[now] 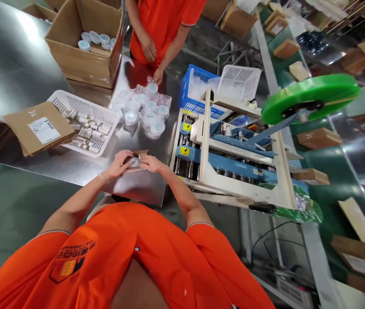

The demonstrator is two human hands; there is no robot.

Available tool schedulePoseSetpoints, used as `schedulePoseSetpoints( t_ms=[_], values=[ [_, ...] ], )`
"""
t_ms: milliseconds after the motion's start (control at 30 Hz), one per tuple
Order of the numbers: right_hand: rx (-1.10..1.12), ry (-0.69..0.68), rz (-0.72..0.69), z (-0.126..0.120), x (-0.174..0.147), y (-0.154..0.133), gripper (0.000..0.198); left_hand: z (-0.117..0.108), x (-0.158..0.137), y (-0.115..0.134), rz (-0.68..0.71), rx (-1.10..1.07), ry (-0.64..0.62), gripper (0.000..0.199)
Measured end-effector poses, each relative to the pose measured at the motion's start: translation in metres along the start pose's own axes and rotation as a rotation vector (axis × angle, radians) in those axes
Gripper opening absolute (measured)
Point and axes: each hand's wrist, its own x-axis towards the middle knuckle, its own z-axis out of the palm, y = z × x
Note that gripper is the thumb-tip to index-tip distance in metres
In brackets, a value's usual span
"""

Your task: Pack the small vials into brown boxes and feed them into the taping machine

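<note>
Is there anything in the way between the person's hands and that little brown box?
No, nothing visible is in the way: the left hand and right hand already touch the little brown box, one at each side.

A bare strip of the steel table (159, 146) leaves the right hand (150, 163) a way far along the right, between the wrapped jars (143, 107) and the roller machine (204, 150), whose frame walls off the right. Straight ahead the jars block passage, with a co-worker's hand (158, 76) at their far edge. Leftward, the white basket (110, 133) bars the left hand (118, 165), though bare steel runs along its near side.
</note>
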Motion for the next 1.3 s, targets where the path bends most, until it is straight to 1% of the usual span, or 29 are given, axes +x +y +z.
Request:
schedulePoseSetpoints(
  t_ms=[33, 67, 100, 133, 200, 267, 300, 333, 367, 400, 433, 467, 533, 600, 667, 700, 767, 800, 867, 900, 933, 967, 1067, 1133, 1200, 1233, 1300],
  values=[
    [-0.034, -0.021, -0.066, 0.001, -0.009, 0.004, 0.012, -0.004, -0.005, -0.009, -0.052, -0.095, 0.088, 0.048],
    [-0.073, -0.033, -0.117, 0.002, -0.017, 0.008, 0.016, -0.006, -0.01, -0.016, -0.102, -0.179, 0.134, 0.054],
    [-0.109, -0.033, -0.146, 0.003, -0.024, 0.011, 0.018, -0.006, -0.012, -0.022, -0.149, -0.259, 0.129, 0.063],
    [-0.134, -0.023, -0.148, 0.005, -0.028, 0.012, 0.02, -0.003, -0.012, -0.025, -0.199, -0.334, 0.09, 0.072],
    [-0.158, -0.007, -0.111, 0.008, -0.027, 0.01, 0.02, 0.01, -0.006, -0.026, -0.305, -0.47, 0.015, 0.083],
    [-0.161, 0.008, -0.048, 0.008, -0.018, 0.003, 0.018, 0.024, 0.006, -0.022, -0.388, -0.518, 0.017, 0.086],
    [-0.175, 0.039, 0.014, 0.007, -0.012, -0.002, 0.02, 0.028, 0.012, -0.02, -0.407, -0.512, 0.023, 0.085],
    [-0.206, 0.092, 0.089, 0.005, -0.007, -0.007, 0.03, 0.029, 0.017, -0.019, -0.411, -0.505, 0.017, 0.084],
    [-0.253, 0.159, 0.157, 0.003, -0.002, -0.011, 0.044, 0.025, 0.021, -0.019, -0.409, -0.499, -0.008, 0.081],
    [-0.31, 0.223, 0.203, 0.001, 0.001, -0.015, 0.059, 0.019, 0.023, -0.02, -0.408, -0.49, -0.046, 0.077],
    [-0.368, 0.265, 0.222, 0.0, 0.002, -0.018, 0.07, 0.01, 0.024, -0.021, -0.405, -0.465, -0.082, 0.073],
    [-0.416, 0.271, 0.203, -0.001, 0.002, -0.019, 0.074, 0.0, 0.023, -0.021, -0.397, -0.421, -0.109, 0.069],
    [-0.458, 0.195, 0.101, 0.0, -0.004, -0.018, 0.064, -0.014, 0.02, -0.017, -0.353, -0.249, -0.139, 0.065],
    [-0.447, 0.136, 0.07, 0.004, -0.014, -0.012, 0.054, -0.012, 0.013, -0.004, -0.287, 0.03, -0.153, 0.07],
    [-0.408, 0.141, 0.103, 0.013, -0.024, -0.003, 0.053, 0.005, 0.005, 0.013, -0.248, 0.343, -0.164, 0.086],
    [-0.377, 0.167, 0.131, 0.019, -0.029, 0.003, 0.054, 0.017, 0.002, 0.021, -0.242, 0.476, -0.164, 0.095],
    [-0.3, 0.274, 0.24, 0.034, -0.039, 0.017, 0.056, 0.038, 0.002, 0.031, -0.234, 0.634, -0.151, 0.103],
    [-0.259, 0.353, 0.338, 0.042, -0.044, 0.024, 0.056, 0.047, 0.006, 0.033, -0.22, 0.664, -0.154, 0.104],
    [-0.191, 0.496, 0.569, 0.062, -0.053, 0.04, 0.054, 0.059, 0.029, 0.032, -0.168, 0.675, -0.175, 0.104],
    [-0.172, 0.529, 0.66, 0.071, -0.057, 0.047, 0.053, 0.065, 0.047, 0.032, -0.14, 0.677, -0.181, 0.104],
    [-0.167, 0.53, 0.719, 0.08, -0.06, 0.053, 0.052, 0.072, 0.068, 0.032, -0.11, 0.679, -0.18, 0.105],
    [-0.17, 0.507, 0.747, 0.088, -0.063, 0.058, 0.052, 0.079, 0.091, 0.034, -0.079, 0.678, -0.178, 0.104],
    [-0.196, 0.416, 0.762, 0.102, -0.067, 0.069, 0.052, 0.113, 0.164, 0.049, -0.022, 0.637, -0.188, 0.103],
    [-0.203, 0.385, 0.763, 0.106, -0.067, 0.074, 0.051, 0.138, 0.207, 0.063, -0.035, 0.591, -0.193, 0.102],
    [-0.201, 0.367, 0.75, 0.109, -0.067, 0.078, 0.052, 0.159, 0.242, 0.073, -0.064, 0.563, -0.186, 0.104],
    [-0.2, 0.359, 0.741, 0.11, -0.067, 0.08, 0.053, 0.166, 0.257, 0.076, -0.062, 0.561, -0.189, 0.106],
    [-0.203, 0.358, 0.721, 0.112, -0.067, 0.082, 0.053, 0.173, 0.283, 0.078, -0.026, 0.571, -0.214, 0.108]
  ],
)
